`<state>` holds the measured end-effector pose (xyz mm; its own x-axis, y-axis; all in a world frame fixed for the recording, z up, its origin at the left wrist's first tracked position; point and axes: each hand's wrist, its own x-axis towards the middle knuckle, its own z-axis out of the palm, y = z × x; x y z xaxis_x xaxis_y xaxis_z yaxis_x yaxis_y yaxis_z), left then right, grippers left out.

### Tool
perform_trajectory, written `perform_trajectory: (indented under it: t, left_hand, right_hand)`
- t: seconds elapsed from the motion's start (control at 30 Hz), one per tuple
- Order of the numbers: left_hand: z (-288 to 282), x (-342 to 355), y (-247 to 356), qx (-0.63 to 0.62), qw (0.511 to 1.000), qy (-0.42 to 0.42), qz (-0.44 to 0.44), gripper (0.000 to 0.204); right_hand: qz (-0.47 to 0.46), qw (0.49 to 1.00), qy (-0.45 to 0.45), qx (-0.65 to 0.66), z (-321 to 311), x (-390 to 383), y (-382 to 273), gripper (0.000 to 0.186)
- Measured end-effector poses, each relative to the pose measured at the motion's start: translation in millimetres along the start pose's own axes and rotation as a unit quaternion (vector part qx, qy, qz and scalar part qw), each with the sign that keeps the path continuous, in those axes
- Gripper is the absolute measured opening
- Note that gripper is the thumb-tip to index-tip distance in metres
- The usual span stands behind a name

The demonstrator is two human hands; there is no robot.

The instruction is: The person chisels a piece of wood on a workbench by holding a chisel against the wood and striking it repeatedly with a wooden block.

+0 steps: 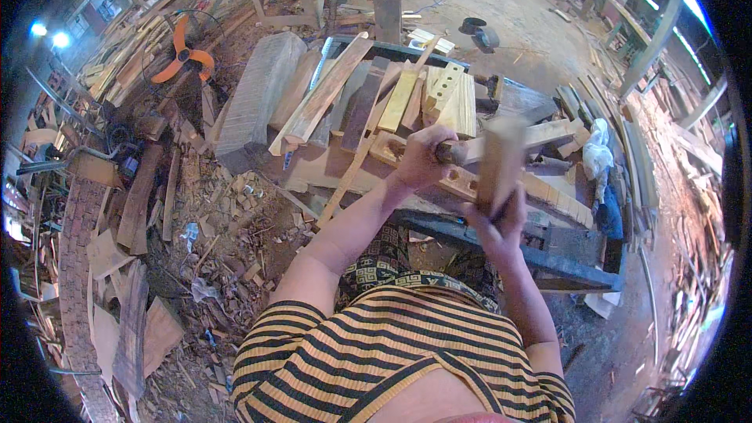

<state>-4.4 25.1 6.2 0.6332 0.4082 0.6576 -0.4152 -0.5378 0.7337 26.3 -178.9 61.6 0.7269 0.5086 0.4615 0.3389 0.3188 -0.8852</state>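
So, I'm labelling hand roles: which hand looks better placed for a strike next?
Probably the right hand: it holds the blurred, rectangular brown wooden block, while the left hand is closed around a dark, round-ended handle-like piece near the light-brown wooden beam with holes.

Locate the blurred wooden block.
In the head view, the blurred wooden block is right of centre, its near end in the right hand, just to the right of the left hand and the dark round-ended piece it grips.
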Motion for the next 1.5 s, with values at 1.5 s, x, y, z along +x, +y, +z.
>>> perform_trajectory:
  t: [1.5]
  left_hand:
    - [-1.3,5.8,8.0,0.01,0.999,0.002,0.032,0.027]
  right_hand:
    - [0.019,0.998,-0.063,0.009,-8.1,2.1,-1.9,0.05]
